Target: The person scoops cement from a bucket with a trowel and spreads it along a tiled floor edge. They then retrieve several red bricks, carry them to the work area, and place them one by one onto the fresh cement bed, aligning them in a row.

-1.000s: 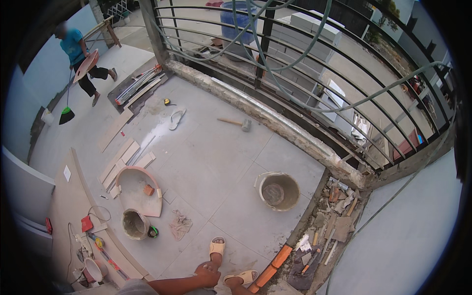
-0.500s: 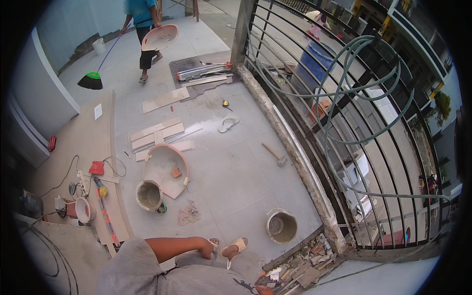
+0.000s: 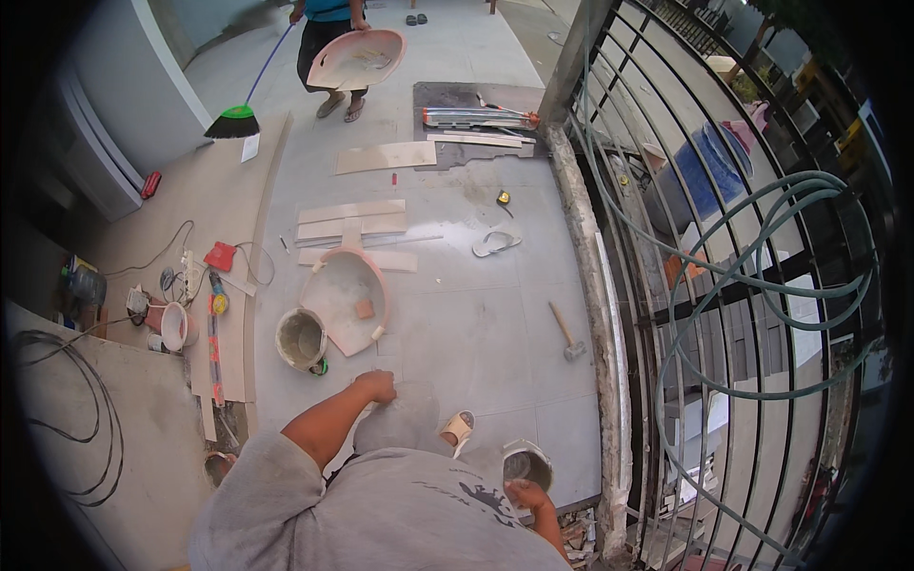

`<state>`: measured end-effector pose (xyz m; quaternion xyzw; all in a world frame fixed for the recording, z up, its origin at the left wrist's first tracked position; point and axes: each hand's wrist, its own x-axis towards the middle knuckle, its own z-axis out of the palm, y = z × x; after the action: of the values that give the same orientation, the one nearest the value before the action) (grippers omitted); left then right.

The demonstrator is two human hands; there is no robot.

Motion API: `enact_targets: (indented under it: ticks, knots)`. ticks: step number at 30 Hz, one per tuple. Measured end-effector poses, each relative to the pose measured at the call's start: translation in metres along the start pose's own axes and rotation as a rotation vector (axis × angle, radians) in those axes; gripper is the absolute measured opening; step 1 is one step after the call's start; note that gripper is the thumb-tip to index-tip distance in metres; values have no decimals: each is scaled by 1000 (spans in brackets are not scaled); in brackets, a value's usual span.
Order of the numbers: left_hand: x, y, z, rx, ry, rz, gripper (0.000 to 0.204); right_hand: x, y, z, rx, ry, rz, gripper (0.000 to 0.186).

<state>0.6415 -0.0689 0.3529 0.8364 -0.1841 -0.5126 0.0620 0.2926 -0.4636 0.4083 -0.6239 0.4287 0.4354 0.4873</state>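
My right hand (image 3: 526,494) is at the near rim of a mortar-stained bucket (image 3: 542,461), with its fingers curled over the edge. The bucket's inside is partly visible, and some grey stuff lies in it. My left hand (image 3: 375,385) is closed beside my bent knee, and whatever it may hold is hidden. Beyond it stand a second bucket (image 3: 299,341) with grey mix and a pink scoop-shaped basin (image 3: 371,328) holding a brick-coloured piece (image 3: 364,308). The crumpled rag seen earlier on the floor near there is out of sight.
Cut tile strips (image 3: 352,221), a tile cutter (image 3: 479,118), a tape measure (image 3: 503,198), a flip-flop (image 3: 497,245) and a mallet (image 3: 568,333) lie ahead. A person carries a pink basin (image 3: 358,59) and a broom (image 3: 232,121). A railing with a hose (image 3: 762,285) bounds the right.
My view has turned and shifted. My left hand has reached forward from beside my foot, and my right hand has come up to the bucket rim. The person with the broom has come nearer.
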Motion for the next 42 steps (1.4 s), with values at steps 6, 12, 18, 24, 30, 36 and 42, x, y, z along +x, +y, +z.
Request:
enact_targets:
  ticks: [6,12,18,24,30,36,42]
  knots:
    - [-18,1,-86,-438,-42,-55,71,55,-208,-121,-27,301,-457,54]
    - [50,-38,-95,-1180,-260,-249,59,100,-399,-140,188,83,-343,39]
    - [117,-84,-276,-1166,-195,-148,59,169,-494,-156,768,-274,-11,39]
    - [140,-73,-482,-1004,121,14,78,214,-601,-236,99,198,-40,38]
    - [246,-95,-596,-1025,190,74,82,329,-587,-338,-702,45,-173,36]
    - [325,-193,-611,-1277,144,-608,47,330,-917,-299,123,189,169,44]
    - [351,-222,-731,-1555,420,-539,22,362,-1312,-346,-212,366,-804,30]
